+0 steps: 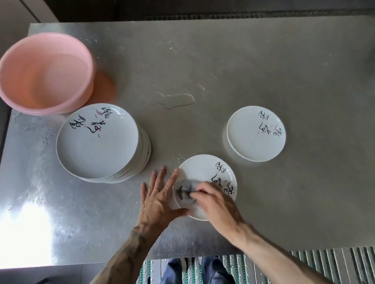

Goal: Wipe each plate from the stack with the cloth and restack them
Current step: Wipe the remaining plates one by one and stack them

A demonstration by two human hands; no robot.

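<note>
Top plate of the stack (96, 141): you see three large black brush characters along its far rim, with pink and grey leaf strokes among them; they are too loosely drawn to read with any certainty.
Plate under your hands (207, 173): the same kind of black brush characters runs in a column down its right side; your right hand (215, 201) and the cloth (185, 190) reach the edge of the middle one. Not readable.
Plate at your right (255, 133): three black brush characters stand in a column on its right side, too small to read.
Brands, numbers, printed labels: none you can read.
</note>
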